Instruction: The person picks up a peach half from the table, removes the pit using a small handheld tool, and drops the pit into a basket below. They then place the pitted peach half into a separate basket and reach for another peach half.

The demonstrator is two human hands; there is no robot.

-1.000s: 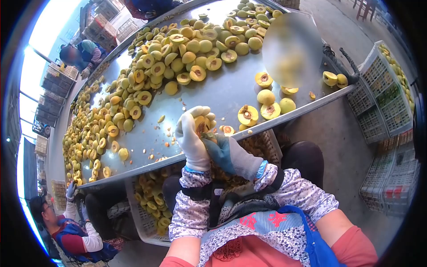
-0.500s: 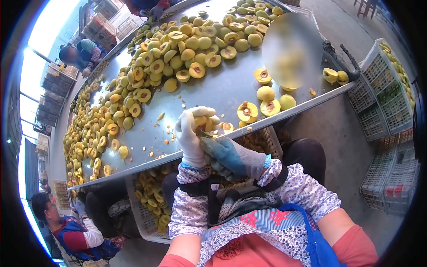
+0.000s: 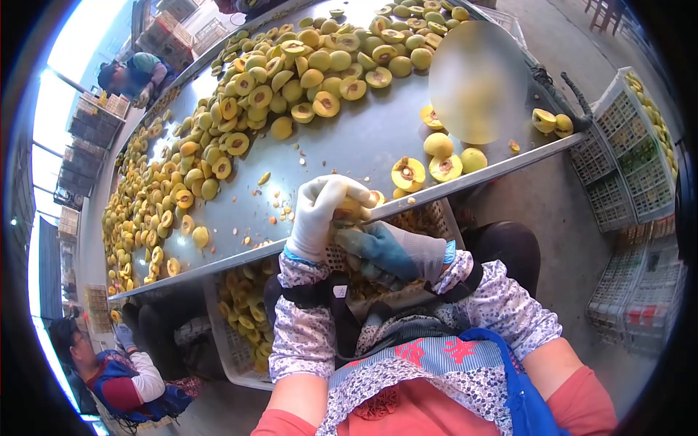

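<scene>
My left hand [image 3: 320, 218], in a white glove, has its fingers wrapped round a yellow-green fruit [image 3: 349, 211] just past the table's front edge. Pressed against the underside of that fruit is my right hand [image 3: 385, 251], in a blue and grey glove with its fingers curled; what it holds, if anything, is hidden. Several fruit halves, among them a cut half with a brown centre [image 3: 408, 174], lie on the metal table [image 3: 291, 156] to the right. A large heap of halved fruit [image 3: 269, 87] covers the far and left parts.
Below the table edge stand a crate of fruit halves [image 3: 243, 312] and another crate [image 3: 445, 221] between my knees. Stacked crates [image 3: 629, 167] are on the right. One co-worker [image 3: 116, 378] sits at the lower left, another [image 3: 138, 76] at the upper left.
My left hand has tilted to the right over the fruit, and my right hand has shifted slightly right and down. The lower-left co-worker's hand now has a fruit piece near it.
</scene>
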